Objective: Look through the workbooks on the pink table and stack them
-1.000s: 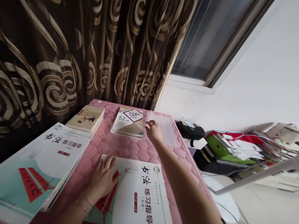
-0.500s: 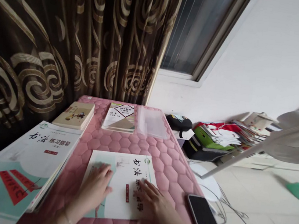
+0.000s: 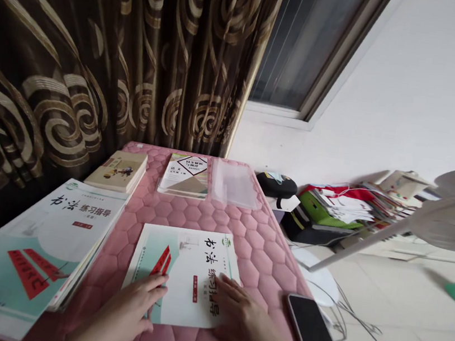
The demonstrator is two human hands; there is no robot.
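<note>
Atop quilted pink mat (image 3: 261, 248): left hand (image 3: 119, 307), right hand (image 3: 248, 323) open, flat on glossy thin workbook (image 3: 195, 250), apparently gripping nothing.

The paper cover of the workbook (image 3: 182, 277) looks smooth with a slight gloss, and the quilted pink cloth (image 3: 265, 260) beneath it is soft and matt. The clear plastic sleeve (image 3: 234, 185) shines faintly, the phone (image 3: 313, 340) has a glossy black face, and the curtain (image 3: 99, 62) is sheeny woven cloth.
</note>
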